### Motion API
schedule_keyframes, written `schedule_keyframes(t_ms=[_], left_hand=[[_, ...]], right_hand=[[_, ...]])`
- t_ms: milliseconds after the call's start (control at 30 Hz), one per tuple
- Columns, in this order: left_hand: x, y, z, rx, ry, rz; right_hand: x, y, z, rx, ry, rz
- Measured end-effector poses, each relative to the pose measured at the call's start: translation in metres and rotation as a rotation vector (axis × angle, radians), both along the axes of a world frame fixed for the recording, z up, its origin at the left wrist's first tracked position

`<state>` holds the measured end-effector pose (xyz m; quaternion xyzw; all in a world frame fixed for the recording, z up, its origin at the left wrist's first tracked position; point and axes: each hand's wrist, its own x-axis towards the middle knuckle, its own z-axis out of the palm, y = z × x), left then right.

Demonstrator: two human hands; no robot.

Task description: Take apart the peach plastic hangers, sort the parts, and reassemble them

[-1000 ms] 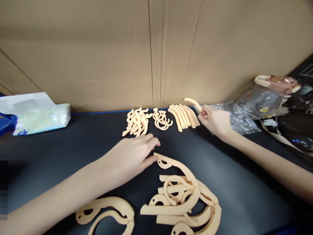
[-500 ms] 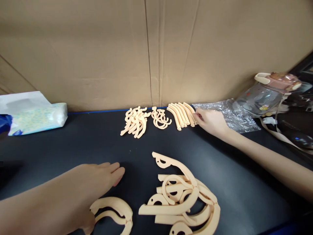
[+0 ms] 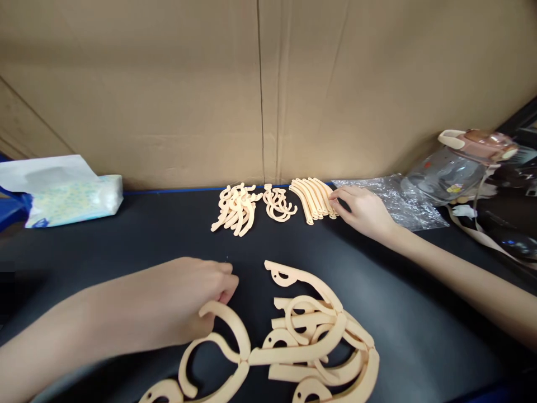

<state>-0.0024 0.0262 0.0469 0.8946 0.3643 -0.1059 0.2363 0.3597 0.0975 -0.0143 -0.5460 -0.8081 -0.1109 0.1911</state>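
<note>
My left hand [image 3: 188, 302] has its fingers curled around the end of one arm of a cream plastic folding hanger [image 3: 235, 330]. The palm side and part of the grip are hidden. At the back, my right hand [image 3: 364, 210] touches the right end of a row of curved cream hanger arms [image 3: 312, 198], its thumb and forefinger parted. Left of that row lie a small cluster of thin cream hooks [image 3: 279, 204] and a pile of curved cream pieces [image 3: 237, 210]. Several assembled folding hangers [image 3: 310, 352] overlap in a stack at the front, touching the held hanger.
A cardboard wall [image 3: 188, 101] closes off the back of the black table [image 3: 176, 235]. A tissue pack [image 3: 75, 201] lies at the far left. Clear plastic wrapping [image 3: 394, 196] and a transparent bottle with a pink lid [image 3: 444, 168] stand at the back right, beside a strap.
My left hand has moved right and slightly away, and its straight fingers have curled; the hanger beside it has shifted right against the stack. My right hand's pinched fingers have parted at the row.
</note>
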Motion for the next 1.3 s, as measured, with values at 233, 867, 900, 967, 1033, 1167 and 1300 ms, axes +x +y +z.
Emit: schedule_keyframes(t_ms=[233,867,900,967,1033,1167,1300], left_hand=[[0.024,0.048,0.042,-0.205,-0.264,-0.016],[0.074,0.059,0.027,-0.213,-1.147,0.603],[0.078,0.056,0.025,-0.216,-1.120,0.576],[0.082,0.052,0.023,-0.220,-1.077,0.524],[0.083,0.049,0.022,-0.234,-1.054,0.487],[0.084,0.045,0.022,-0.231,-1.103,0.484],[0.089,0.046,0.027,-0.188,-1.069,0.587]], right_hand=[[-0.052,-0.028,0.039,-0.341,0.538,0.284],[-0.081,-0.018,0.102,0.344,-0.043,0.103],[-0.083,-0.021,0.101,0.371,-0.182,0.115],[-0.088,-0.028,0.100,0.403,-0.376,0.168],[-0.091,-0.031,0.098,0.429,-0.466,0.204],[-0.089,-0.027,0.092,0.366,-0.443,0.158],[-0.088,-0.018,0.082,0.170,-0.317,0.101]])
